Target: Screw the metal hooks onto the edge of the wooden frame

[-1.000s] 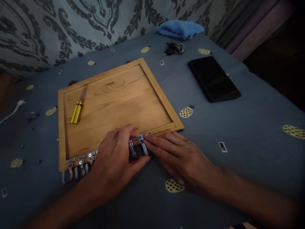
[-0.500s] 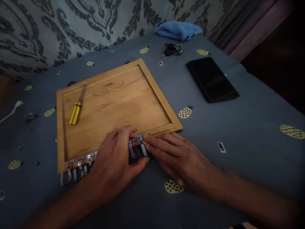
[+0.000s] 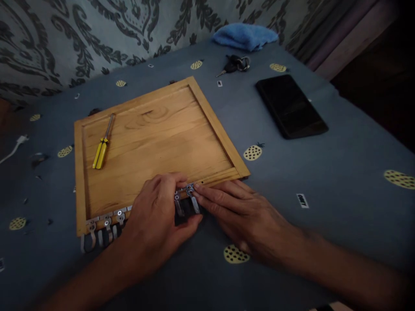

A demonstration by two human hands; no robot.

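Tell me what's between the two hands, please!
In the head view, part of the silvery metal hook strip lies between the left hand and the right hand, along the near edge of the framed light-brown wooden panel.

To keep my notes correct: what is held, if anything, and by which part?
The left grip clasps the hook rail just right of its middle; the right grip touches its right end.

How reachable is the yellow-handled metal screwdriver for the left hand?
Likely yes: the screwdriver lies uncovered on the framed brown wooden panel, though the left hand partly covers silver metal hooks.
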